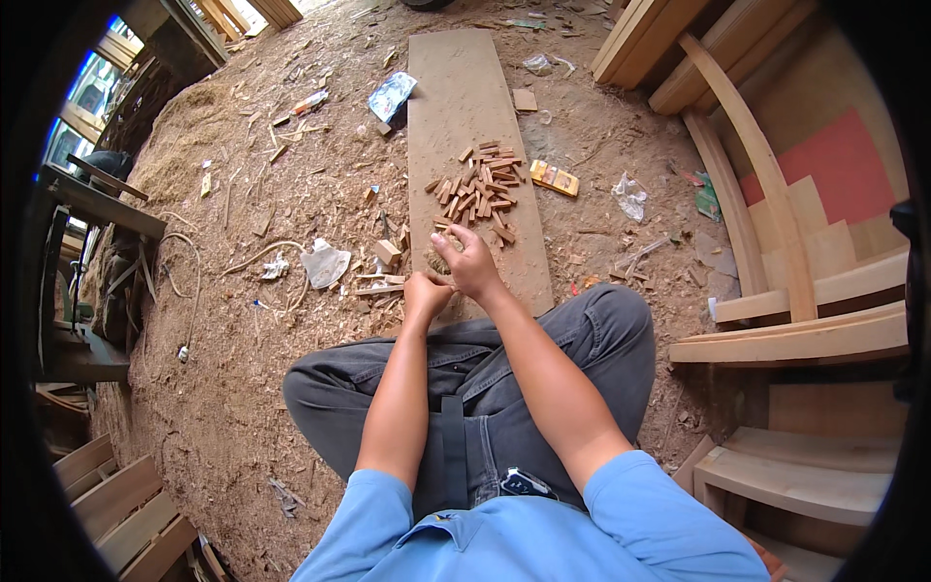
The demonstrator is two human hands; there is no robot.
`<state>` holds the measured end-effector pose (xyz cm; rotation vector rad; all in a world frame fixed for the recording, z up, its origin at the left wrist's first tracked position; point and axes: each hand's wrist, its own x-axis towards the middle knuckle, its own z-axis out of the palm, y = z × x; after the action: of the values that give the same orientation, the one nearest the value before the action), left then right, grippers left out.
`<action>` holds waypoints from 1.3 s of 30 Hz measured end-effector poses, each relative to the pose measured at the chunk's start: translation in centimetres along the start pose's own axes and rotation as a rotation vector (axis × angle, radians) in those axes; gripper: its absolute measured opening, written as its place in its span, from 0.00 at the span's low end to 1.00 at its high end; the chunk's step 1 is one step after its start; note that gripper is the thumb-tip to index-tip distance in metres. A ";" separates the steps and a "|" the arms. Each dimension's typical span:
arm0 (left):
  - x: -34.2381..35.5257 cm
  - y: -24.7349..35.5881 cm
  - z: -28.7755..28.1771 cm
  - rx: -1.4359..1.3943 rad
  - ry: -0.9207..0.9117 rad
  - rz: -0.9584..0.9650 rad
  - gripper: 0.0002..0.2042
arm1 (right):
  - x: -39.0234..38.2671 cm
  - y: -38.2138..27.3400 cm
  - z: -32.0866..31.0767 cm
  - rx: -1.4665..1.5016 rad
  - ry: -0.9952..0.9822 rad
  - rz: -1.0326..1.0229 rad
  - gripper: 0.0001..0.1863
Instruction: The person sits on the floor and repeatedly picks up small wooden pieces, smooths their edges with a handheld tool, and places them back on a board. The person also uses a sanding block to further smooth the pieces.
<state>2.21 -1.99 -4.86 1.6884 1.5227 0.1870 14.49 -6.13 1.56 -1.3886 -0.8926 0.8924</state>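
My left hand (427, 295) and my right hand (465, 262) meet over the near end of a long flat board (458, 87). Both have curled fingers. What they hold, if anything, is mostly hidden; something small and brownish shows between them, too unclear to name. Just beyond my right hand lies a loose pile of small brown wooden blocks (482, 184), spread across the middle of the board. A pale wood block (388, 252) rests among offcuts on the ground left of my hands.
Sawdust and shavings cover the ground (233, 339). A yellow packet (555, 177) lies right of the board, a silvery-blue wrapper (392, 95) by its left edge. Wooden frames (805, 335) stand at right, a dark machine (87, 281) at left, slats (126, 504) at lower left.
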 end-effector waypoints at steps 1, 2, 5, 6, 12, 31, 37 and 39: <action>0.1 -0.1 0.1 0.006 -0.011 -0.009 0.11 | 0.0 0.0 0.0 -0.023 0.011 0.017 0.27; 0.2 -0.2 0.1 -0.016 -0.008 -0.024 0.10 | 0.1 0.1 -0.2 -0.029 -0.013 0.032 0.28; 0.2 -0.3 0.3 -0.016 -0.025 -0.033 0.10 | 0.3 0.5 -0.1 0.072 -0.068 0.050 0.31; 0.2 -0.4 0.3 0.001 -0.005 -0.035 0.10 | 0.5 0.7 0.2 0.005 -0.040 0.033 0.32; -0.2 0.1 0.0 -0.001 0.013 -0.017 0.09 | 0.3 0.8 0.1 0.092 -0.041 0.021 0.29; -0.9 1.2 -0.6 -0.017 0.104 0.012 0.12 | -0.2 -0.3 0.7 -0.126 -0.103 0.045 0.27; -1.1 1.1 -0.5 0.040 0.077 -0.007 0.12 | -0.3 -0.3 0.7 -0.049 -0.087 -0.001 0.25; -1.1 1.2 -0.5 0.030 0.163 0.035 0.13 | -0.2 0.1 1.4 -0.197 0.028 -0.092 0.16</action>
<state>2.59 -2.59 -3.33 1.7595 1.6223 0.3282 13.11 -5.76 1.49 -1.5113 -1.0362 0.7293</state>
